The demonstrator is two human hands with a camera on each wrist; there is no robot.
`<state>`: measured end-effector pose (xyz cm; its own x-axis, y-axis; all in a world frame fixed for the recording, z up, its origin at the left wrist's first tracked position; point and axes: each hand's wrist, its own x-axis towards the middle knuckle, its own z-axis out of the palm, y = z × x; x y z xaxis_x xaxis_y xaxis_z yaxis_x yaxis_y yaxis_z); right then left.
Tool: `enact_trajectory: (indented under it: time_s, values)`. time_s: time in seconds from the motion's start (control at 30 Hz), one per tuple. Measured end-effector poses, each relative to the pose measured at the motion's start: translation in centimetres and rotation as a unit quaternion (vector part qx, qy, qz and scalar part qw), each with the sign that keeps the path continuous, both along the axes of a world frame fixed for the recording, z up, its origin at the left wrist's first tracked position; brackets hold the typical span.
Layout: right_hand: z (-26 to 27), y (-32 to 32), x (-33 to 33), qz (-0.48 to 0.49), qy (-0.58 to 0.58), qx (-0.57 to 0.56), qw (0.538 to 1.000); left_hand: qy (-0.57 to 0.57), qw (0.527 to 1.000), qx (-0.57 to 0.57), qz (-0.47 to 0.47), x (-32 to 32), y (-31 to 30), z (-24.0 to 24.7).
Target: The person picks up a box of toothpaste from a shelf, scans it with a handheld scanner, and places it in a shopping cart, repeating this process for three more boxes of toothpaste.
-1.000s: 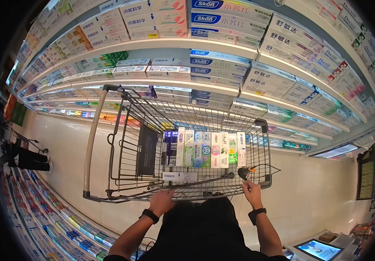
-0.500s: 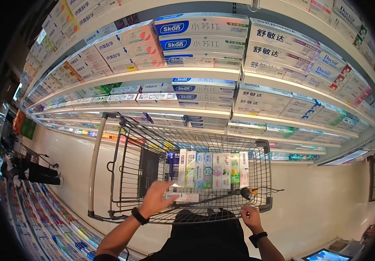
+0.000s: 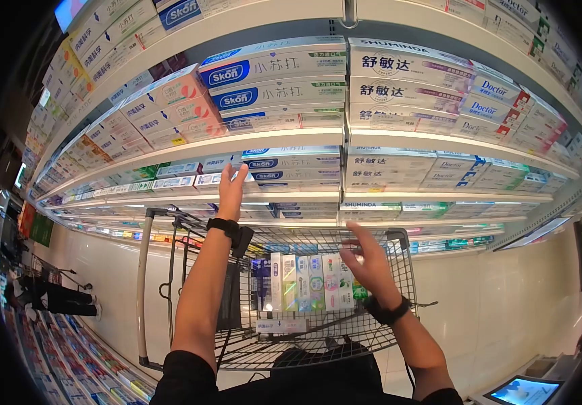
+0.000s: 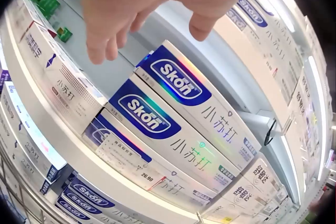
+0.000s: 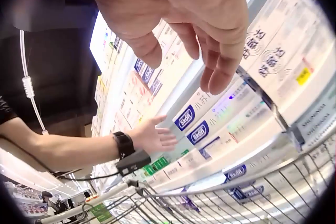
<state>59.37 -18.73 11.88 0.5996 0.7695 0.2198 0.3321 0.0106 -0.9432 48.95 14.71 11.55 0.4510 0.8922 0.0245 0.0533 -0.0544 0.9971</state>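
My left hand (image 3: 232,192) reaches over the shopping cart (image 3: 143,290) to a lower shelf. In the left wrist view its fingers are spread and bent loosely just above a stack of white and blue Skon toothpaste boxes (image 4: 181,81), with nothing held. My right hand (image 3: 372,265) hovers above the cart's right part, fingers loosely bent and empty. Beneath it, a row of upright toothpaste boxes (image 3: 304,283) stands in the cart. One more white box (image 3: 281,326) lies flat on the near side of the basket.
White Shuminda boxes (image 3: 412,71) are stacked right of the Skon ones, with Doctor boxes (image 3: 497,98) beyond. Shelf edges (image 3: 291,140) run across in front of me. Another person (image 3: 54,297) stands at the left by a cart. A lit screen (image 3: 524,391) is at the lower right.
My left hand has gone from the cart's near edge up and forward to the shelf. My right hand has left the cart's near right rim and risen over the basket. The view has shifted.
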Motion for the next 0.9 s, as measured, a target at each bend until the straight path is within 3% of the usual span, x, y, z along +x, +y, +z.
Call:
enact_trajectory:
  time_s: [0.1, 0.23, 0.67, 0.9]
  values:
    - [0.7, 6.9, 2.8, -0.025, -0.001, 0.032, 0.999, 0.005, 1.000, -0.007, -0.010, 0.8, -0.1, 0.4]
    - [0.3, 10.4, 5.1, -0.060, -0.016, 0.049, 0.997, -0.006, 1.000, -0.017, -0.016, 1.5, 0.2, 0.1]
    - [-3.9, 13.3, 9.5, -0.006, 0.047, 0.056, 0.997, -0.010, 0.998, -0.034, -0.055, 2.7, 0.6, -0.8]
    - [-2.9, 12.7, 9.3, 0.030, 0.051, 0.069, 0.996, -0.036, 0.998, -0.008, -0.047, 2.6, -0.2, -0.9]
